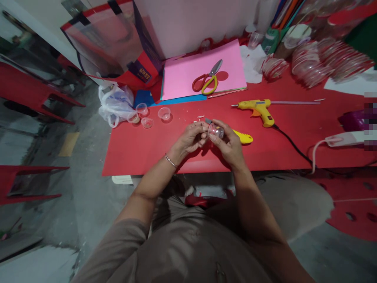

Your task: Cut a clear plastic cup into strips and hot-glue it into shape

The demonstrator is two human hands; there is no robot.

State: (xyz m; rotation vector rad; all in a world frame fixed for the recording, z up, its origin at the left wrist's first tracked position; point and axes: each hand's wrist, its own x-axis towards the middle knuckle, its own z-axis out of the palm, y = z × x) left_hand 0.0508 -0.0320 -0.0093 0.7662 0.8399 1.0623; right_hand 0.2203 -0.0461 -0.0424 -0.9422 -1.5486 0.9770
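Note:
A small clear plastic cup (pixel 216 130) is tilted on its side between my hands, above the front part of the red table. My right hand (pixel 230 143) is closed around it, with the thumb in front and the fingers behind. At the cup's left rim, the fingers of my left hand (pixel 193 138) are pinched together; whatever is between them is too small to make out. A yellow utility knife (pixel 244 137) lies on the table, partly hidden behind my right hand. Small whitish scraps (pixel 200 116) lie just beyond the hands.
Several clear cups (pixel 164 114) stand at left beside a white plastic bag (pixel 114 103). Scissors (pixel 209 80) rest on pink paper (pixel 182 80) at the back. A yellow glue gun (pixel 259 110) with a black cord lies right, near stacked clear plastic pieces (pixel 310 65) and a power strip (pixel 347 138).

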